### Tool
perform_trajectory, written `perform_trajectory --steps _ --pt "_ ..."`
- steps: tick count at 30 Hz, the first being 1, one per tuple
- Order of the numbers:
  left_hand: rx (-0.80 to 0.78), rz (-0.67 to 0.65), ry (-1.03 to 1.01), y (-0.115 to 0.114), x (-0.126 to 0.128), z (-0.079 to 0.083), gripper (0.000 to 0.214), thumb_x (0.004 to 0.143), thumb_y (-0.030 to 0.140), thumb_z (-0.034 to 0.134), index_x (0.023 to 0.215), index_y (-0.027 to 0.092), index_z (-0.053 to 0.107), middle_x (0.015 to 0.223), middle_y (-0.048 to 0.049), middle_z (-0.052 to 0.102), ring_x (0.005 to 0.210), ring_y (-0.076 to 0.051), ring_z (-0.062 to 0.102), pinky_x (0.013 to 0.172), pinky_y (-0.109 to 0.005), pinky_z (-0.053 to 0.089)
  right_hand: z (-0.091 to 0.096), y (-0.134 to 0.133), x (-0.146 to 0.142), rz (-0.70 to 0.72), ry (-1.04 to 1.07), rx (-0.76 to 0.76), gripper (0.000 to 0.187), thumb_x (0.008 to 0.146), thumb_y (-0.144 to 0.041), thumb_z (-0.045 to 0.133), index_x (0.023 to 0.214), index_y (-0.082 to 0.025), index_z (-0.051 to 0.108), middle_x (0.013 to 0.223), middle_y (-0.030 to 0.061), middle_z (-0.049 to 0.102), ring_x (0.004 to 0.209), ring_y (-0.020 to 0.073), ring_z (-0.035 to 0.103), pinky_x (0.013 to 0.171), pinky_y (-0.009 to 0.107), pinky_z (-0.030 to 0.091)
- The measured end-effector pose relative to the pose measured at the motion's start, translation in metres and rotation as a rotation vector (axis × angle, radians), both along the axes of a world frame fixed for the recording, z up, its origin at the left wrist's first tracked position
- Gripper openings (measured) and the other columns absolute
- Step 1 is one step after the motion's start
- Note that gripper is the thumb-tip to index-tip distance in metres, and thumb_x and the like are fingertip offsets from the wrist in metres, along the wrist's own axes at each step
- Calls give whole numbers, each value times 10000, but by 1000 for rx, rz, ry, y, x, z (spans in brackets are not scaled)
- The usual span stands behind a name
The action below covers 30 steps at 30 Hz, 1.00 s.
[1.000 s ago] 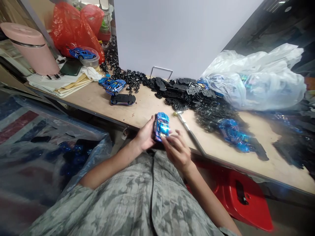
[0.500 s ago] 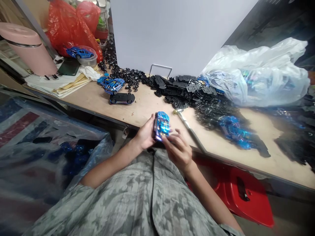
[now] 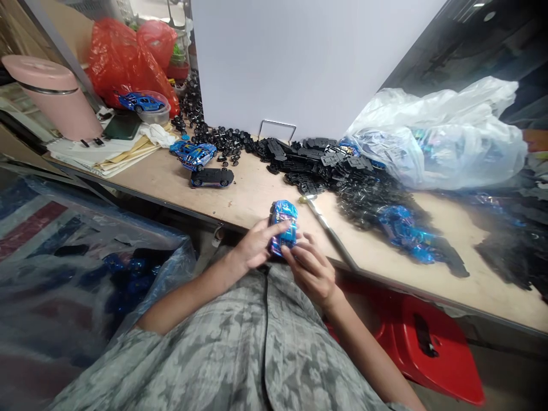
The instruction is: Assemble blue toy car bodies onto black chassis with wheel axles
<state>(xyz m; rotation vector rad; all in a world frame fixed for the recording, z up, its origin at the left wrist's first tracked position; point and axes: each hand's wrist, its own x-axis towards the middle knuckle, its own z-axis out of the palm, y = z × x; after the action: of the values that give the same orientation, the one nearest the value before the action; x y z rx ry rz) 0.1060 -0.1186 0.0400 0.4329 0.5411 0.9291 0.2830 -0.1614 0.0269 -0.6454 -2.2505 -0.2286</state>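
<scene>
blue toy car (image 3: 284, 225), gripped in both hands just above the tabletop (image 3: 252, 194) edge: left hand (image 3: 257, 245) fingers (image 3: 274, 230) clamped across its top, right hand (image 3: 310, 269) fingers (image 3: 297, 246) curled on its lower end; black chassis pile (image 3: 314, 165) beyond the fingers, wheel pile (image 3: 218, 137) farther left.

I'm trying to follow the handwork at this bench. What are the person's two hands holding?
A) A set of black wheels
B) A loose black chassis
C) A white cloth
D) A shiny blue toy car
D. The left hand and the right hand both close around a shiny blue toy car, whose metallic body shows between the fingers.
</scene>
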Motion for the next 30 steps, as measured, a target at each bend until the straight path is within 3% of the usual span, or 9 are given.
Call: perform_trajectory --steps 15,21,30 --pt "-5 -65 -27 -2 2 -1 439 769 366 885 1048 68 725 929 -147 790 830 -219 761 767 -278 578 9 -6 -2 -68 36 77 390 907 -6 681 1271 -146 701 897 41 717 931 194 736 1077 553 591" --pt "-4 -30 -25 -4 3 2 349 768 283 885 1009 74 741 969 -145 791 847 -214 760 774 -273 577 0 -7 -1 -43 27 81 368 899 -12 686 1238 -150 718 950 57 739 991 225 740 1090 589 578" --pt "-19 -59 -6 -3 1 -2 453 747 338 906 1065 65 734 927 -149 790 769 -204 750 725 -278 568 -5 -9 -3 -100 86 109 421 885 6 691 1263 -176 719 921 44 732 943 214 741 1097 587 573"
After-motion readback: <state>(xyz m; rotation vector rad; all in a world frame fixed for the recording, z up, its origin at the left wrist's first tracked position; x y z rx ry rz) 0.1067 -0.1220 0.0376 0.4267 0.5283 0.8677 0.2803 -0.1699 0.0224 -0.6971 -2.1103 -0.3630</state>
